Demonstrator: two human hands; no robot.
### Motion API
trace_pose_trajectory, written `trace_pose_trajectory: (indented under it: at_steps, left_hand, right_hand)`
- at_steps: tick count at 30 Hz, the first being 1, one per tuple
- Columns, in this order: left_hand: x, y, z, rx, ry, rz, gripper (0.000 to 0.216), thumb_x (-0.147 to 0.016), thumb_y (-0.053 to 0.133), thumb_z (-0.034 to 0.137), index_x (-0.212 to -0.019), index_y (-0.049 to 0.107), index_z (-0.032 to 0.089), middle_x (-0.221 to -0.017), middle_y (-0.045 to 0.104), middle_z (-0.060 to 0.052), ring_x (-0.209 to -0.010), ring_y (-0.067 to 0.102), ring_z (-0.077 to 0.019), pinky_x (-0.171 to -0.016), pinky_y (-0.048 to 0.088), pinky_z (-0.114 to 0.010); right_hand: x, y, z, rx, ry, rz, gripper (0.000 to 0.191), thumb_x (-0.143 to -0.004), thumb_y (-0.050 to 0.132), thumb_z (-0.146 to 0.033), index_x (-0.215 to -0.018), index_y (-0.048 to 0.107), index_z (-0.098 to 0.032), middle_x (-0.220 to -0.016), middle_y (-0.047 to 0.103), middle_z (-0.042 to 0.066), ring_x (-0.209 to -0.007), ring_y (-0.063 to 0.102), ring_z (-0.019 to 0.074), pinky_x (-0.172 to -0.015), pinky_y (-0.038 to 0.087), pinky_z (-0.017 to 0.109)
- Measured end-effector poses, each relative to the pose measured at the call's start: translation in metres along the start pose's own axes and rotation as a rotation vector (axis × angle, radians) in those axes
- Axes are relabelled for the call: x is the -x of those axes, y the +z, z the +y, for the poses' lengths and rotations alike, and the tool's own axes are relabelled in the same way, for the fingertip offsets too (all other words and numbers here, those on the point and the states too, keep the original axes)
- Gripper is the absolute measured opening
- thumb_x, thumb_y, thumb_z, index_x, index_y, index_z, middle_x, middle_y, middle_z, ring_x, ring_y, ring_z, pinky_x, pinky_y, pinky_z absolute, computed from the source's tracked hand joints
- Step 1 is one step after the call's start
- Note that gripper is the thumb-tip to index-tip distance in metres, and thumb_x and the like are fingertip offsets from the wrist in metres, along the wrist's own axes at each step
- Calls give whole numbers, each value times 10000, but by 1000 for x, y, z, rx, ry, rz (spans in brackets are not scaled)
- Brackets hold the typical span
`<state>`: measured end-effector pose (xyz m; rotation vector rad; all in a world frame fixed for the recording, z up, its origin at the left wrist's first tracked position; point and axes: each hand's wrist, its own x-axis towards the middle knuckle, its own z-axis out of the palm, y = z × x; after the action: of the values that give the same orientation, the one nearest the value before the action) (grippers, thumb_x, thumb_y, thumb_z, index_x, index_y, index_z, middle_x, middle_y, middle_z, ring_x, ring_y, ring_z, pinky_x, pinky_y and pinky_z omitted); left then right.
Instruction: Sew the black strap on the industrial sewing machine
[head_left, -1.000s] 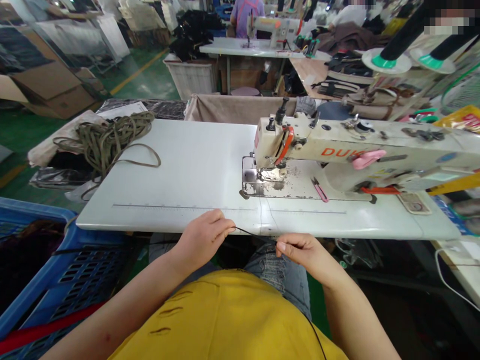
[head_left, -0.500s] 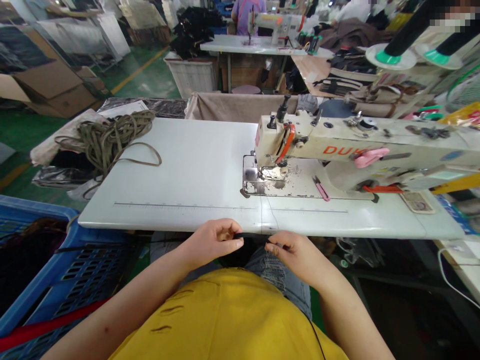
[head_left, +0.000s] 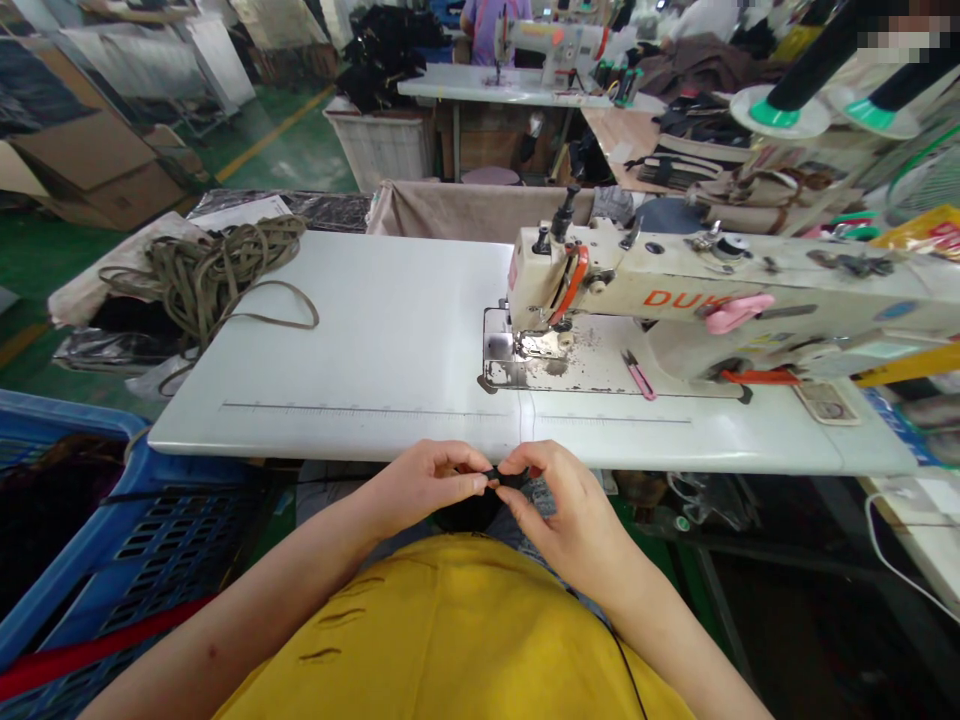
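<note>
Worktop (head_left: pixel 375 340), white, one, carries one cream sewing machine (head_left: pixel 675 290) and one olive strap tangle (head_left: pixel 202 270). Just below its near edge, two hands meet fingertip to fingertip: left hand (head_left: pixel 420 488) and right hand (head_left: pixel 574 515) each pinch one thin black cord (head_left: pixel 496 473).

Matt black cloth is seen in the thin strip (head_left: pixel 501 476) between the fingers (head_left: pixel 471 483). Just beyond them, a smooth, slightly shiny white table top (head_left: pixel 390 330) is seen, then a scuffed metal plate (head_left: pixel 501 362).
</note>
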<state>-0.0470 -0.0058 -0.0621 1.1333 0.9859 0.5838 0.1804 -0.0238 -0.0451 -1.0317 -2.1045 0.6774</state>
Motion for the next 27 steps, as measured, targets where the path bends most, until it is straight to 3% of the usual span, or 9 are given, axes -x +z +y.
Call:
trace_pose_trajectory:
  at_steps: [7, 11, 16, 21, 27]
  left_hand:
    - [-2, 2, -5, 50, 16, 37, 222, -786, 801, 328, -936, 827, 166, -944, 776, -58, -907, 668, -207, -877, 508, -325]
    - [-2, 3, -7, 61, 7, 43, 203, -767, 812, 307, -925, 838, 182, -942, 778, -53, -900, 666, -204, -857, 512, -317]
    - [-3, 4, -8, 117, -13, 42, 218, -755, 826, 289, -951, 843, 195, -940, 802, -45, -867, 670, -189, -860, 518, -309]
    - [-3, 6, -3, 107, 0, 29, 176, -761, 814, 290, -897, 843, 182, -895, 803, -41, -847, 657, -189, -826, 520, -303]
    - [-4, 7, -2, 109, -27, 47, 229, -753, 821, 295, -950, 841, 181, -939, 815, -45, -873, 671, -201, -858, 520, -325]
  right_hand:
    - [-1, 7, 5, 148, -106, -20, 193, -996, 566, -97, -1136, 507, -216, -899, 627, 35, -826, 583, 203, -768, 515, 373]
    - [-1, 6, 4, 136, -149, -3, 268, -995, 564, -84, -1226, 497, -203, -1020, 673, 77, -932, 623, 221, -830, 539, 385]
    - [-1, 3, 5, 189, -200, -18, 285, -995, 575, -84, -1243, 494, -199, -889, 658, 38, -815, 593, 204, -768, 527, 377]
    - [2, 5, 7, 184, -222, -23, 316, -997, 548, -69, -1283, 503, -195, -991, 679, 75, -901, 617, 215, -813, 543, 387]
    - [1, 4, 7, 226, -215, 14, 369, -970, 531, -49, -1303, 491, -204, -922, 663, 61, -845, 610, 218, -778, 550, 398]
